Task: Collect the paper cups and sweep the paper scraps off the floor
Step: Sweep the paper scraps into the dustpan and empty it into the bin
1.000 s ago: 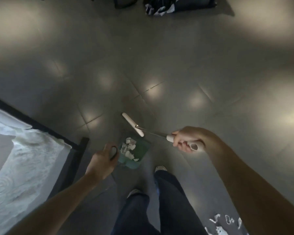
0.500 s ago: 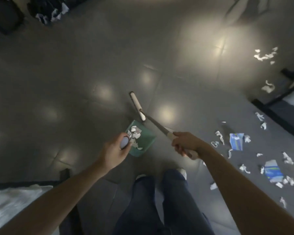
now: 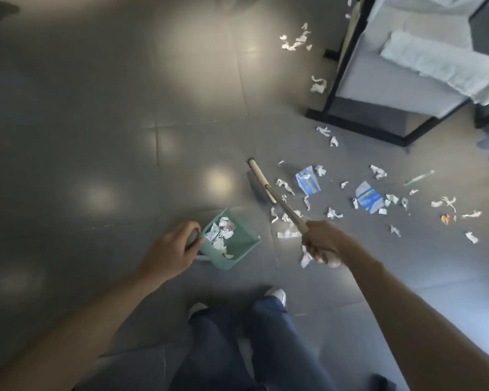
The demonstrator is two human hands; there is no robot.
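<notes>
Left hand (image 3: 170,253) grips dustpan (image 3: 232,244) (scraps (image 3: 308,198) beyond right-hand (image 3: 321,239) grip).

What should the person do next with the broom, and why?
Probably swing the broom head right and drag it back through the nearest paper scraps toward the green dustpan. The right hand grips the broom handle, the left hand holds the dustpan, which already carries scraps, and many more lie right of the broom.
</notes>
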